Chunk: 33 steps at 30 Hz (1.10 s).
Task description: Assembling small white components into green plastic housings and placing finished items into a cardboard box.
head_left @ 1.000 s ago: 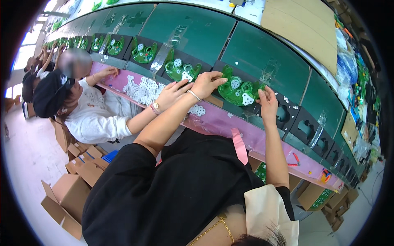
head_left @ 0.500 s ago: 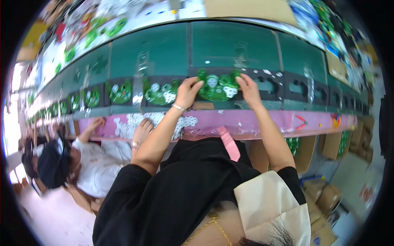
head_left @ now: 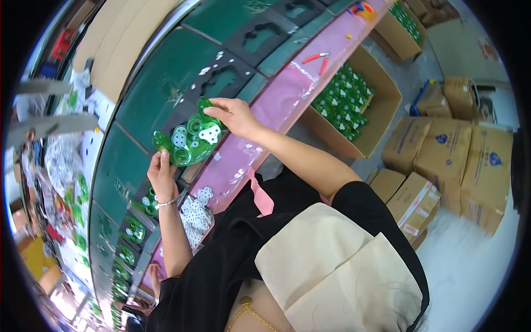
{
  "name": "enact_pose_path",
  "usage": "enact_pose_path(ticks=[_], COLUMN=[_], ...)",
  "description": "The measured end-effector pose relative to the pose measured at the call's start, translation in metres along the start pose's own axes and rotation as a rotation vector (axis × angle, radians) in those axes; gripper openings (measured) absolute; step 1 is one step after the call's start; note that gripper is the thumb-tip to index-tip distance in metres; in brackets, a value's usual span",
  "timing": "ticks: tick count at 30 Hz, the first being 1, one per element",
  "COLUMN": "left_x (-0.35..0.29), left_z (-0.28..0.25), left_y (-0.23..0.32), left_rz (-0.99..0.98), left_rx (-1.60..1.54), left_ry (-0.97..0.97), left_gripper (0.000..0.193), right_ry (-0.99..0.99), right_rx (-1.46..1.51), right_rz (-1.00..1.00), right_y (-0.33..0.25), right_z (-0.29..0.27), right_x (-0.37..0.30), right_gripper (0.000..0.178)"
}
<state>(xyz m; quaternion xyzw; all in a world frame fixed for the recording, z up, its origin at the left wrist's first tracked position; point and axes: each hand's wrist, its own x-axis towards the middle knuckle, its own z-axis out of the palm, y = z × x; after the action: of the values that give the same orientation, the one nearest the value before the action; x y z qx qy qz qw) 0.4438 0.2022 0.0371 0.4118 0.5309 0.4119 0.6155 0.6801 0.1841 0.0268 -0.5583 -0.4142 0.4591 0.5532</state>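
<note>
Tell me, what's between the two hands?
The head view shows a green plastic piece with white parts stretching between the left hand and the right hand; each hand holds one end.

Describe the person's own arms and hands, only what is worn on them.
Both forearms are bare. The left hand has a thin silver bracelet at the wrist. The right hand shows no jewellery or glove. Short black sleeves end above the elbows.
</note>
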Motion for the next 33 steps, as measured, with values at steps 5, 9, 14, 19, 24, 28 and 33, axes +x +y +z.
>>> enact_pose_path(ticks=[5, 9, 14, 19, 24, 28, 33], left_x=[-0.020, -0.041, -0.069, -0.049, -0.019, -0.004, 0.025], left_z=[0.162, 0.330, 0.568, 0.791, 0.978, 1.082, 1.140], left_y=[-0.017, -0.064, -0.158, -0.303, -0.456, -0.586, -0.696], left_rz=[0.045, 0.028, -0.094, 0.025, 0.272, 0.517, 0.559], left_rx=[0.237, 0.326, 0.509, 0.822, 0.984, 1.165, 1.229], left_ry=[-0.244, -0.543, -0.884, -1.307, -1.560, -1.769, -1.849], left_gripper=[0.017, 0.017, 0.025, 0.026, 0.039, 0.045, 0.051], right_ry=[0.264, 0.552, 1.005, 1.288, 1.612, 1.865, 2.034], right_rx=[0.101, 0.083, 0.262, 0.590, 0.859, 1.055, 1.166], right_rz=[0.020, 0.155, 0.249, 0.262, 0.066, -0.042, -0.036], right_y=[-0.011, -0.009, 0.082, 0.203, 0.329, 0.448, 0.529], right_z=[-0.165, -0.317, -0.502, -0.659, -0.773, -0.833, -0.874], right_x=[-0.070, -0.147, -0.228, -0.254, -0.226, -0.200, -0.152], right_gripper=[0.034, 0.032, 0.033, 0.035, 0.031, 0.032, 0.039])
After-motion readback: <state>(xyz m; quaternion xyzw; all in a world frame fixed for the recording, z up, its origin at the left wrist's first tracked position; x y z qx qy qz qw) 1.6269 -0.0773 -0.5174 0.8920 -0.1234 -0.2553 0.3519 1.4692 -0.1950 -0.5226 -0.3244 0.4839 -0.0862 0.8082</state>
